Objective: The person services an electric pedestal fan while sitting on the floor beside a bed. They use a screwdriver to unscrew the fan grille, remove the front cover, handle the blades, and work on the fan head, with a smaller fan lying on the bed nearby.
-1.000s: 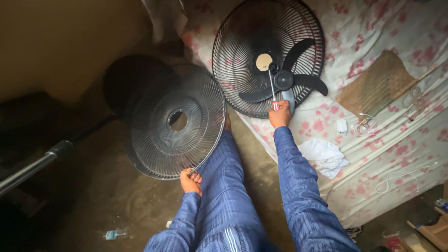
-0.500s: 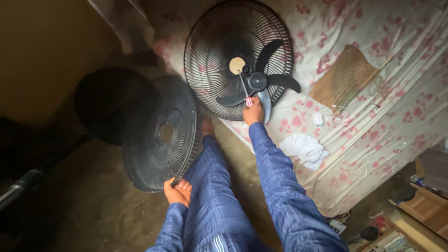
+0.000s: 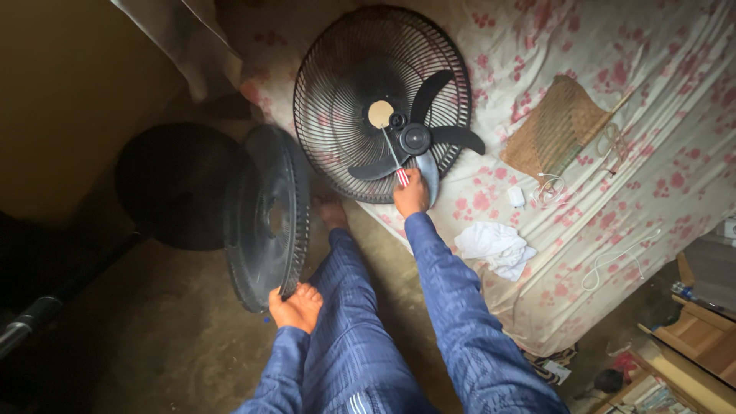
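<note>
My left hand (image 3: 295,305) grips the lower rim of a round black fan grille (image 3: 268,218), tilted nearly on edge above the floor. My right hand (image 3: 412,193) holds a screwdriver (image 3: 393,157) with a red and white handle; its shaft reaches up toward the middle of a second grille (image 3: 337,100) lying on the bed. A black three-bladed fan propeller (image 3: 418,142) rests on that grille beside the screwdriver tip. A pale round disc (image 3: 380,113) sits at the grille's middle. Both sleeves are blue striped.
The bed carries a white sheet with pink flowers (image 3: 613,115), a woven hand fan (image 3: 556,126), a crumpled white cloth (image 3: 494,247) and white cables (image 3: 613,261). A round black fan base (image 3: 176,184) and a dark pole (image 3: 46,307) stand on the floor at left. Wooden furniture (image 3: 705,337) is at right.
My left hand has turned the loose grille from facing me to nearly edge-on. The view has shifted, so the bed grille sits further left. My right hand stays at the propeller with the screwdriver.
</note>
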`<state>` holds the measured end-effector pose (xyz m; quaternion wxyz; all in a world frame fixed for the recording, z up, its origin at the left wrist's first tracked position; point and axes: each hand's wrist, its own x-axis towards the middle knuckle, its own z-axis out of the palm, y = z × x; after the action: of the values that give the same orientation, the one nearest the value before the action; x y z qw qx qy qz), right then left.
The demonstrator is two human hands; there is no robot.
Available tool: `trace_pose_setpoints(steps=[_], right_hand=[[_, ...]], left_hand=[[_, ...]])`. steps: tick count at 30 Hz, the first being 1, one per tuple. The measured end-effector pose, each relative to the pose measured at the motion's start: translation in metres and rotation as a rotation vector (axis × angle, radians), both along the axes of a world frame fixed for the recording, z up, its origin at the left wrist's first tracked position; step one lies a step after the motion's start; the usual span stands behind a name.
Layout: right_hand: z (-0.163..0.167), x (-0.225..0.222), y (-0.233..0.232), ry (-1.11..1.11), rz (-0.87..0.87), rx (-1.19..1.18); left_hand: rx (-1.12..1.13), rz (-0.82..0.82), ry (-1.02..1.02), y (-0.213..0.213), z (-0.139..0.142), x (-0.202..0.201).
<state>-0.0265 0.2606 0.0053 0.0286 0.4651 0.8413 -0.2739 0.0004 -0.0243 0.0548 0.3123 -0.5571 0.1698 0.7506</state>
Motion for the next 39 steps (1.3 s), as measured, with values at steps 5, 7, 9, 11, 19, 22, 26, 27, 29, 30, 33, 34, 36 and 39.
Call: trace_pose_setpoints(steps=[5, 7, 9, 11, 19, 22, 26, 27, 29, 30, 33, 34, 36, 39], right_hand=[[0.030, 0.018, -0.008, 0.154, 0.024, -0.004], [0.041, 0.027, -0.012, 0.146, -0.005, -0.092], [0.051, 0.040, -0.019, 0.154, -0.016, -0.163], [0.060, 0.052, -0.031, 0.180, -0.013, -0.203], [0.089, 0.126, -0.099, 0.253, 0.182, -0.244], [0.098, 0.151, -0.119, 0.228, 0.231, -0.314], [0.103, 0.175, -0.130, 0.139, 0.355, -0.360], [0.102, 0.178, -0.132, 0.122, 0.380, -0.344], [0.098, 0.181, -0.133, 0.092, 0.435, -0.309], [0.096, 0.181, -0.133, 0.058, 0.460, -0.295], [0.092, 0.179, -0.135, -0.026, 0.512, -0.276], [0.093, 0.176, -0.134, -0.035, 0.521, -0.275], [0.095, 0.173, -0.132, -0.061, 0.544, -0.283], [0.109, 0.165, -0.124, -0.074, 0.560, -0.291]], left_hand=[[0.064, 0.054, -0.005, 0.020, 0.004, -0.023], [0.064, 0.082, -0.030, 0.028, 0.004, -0.031], [0.067, 0.087, -0.040, 0.037, 0.002, -0.037], [0.064, 0.108, -0.071, 0.044, 0.000, -0.045], [0.126, 0.140, -0.089, 0.050, -0.022, -0.048], [0.101, 0.070, -0.061, 0.048, -0.029, -0.045], [0.106, 0.074, -0.075, 0.044, -0.033, -0.046], [0.106, 0.072, -0.095, 0.043, -0.034, -0.046], [0.117, 0.070, -0.106, 0.041, -0.035, -0.046], [0.123, 0.071, -0.099, 0.041, -0.035, -0.046], [0.129, 0.057, -0.050, 0.038, -0.038, -0.043], [0.133, 0.050, -0.026, 0.038, -0.038, -0.043], [0.184, 0.091, -0.056, 0.036, -0.037, -0.043], [0.143, 0.048, -0.056, 0.034, -0.032, -0.044]])
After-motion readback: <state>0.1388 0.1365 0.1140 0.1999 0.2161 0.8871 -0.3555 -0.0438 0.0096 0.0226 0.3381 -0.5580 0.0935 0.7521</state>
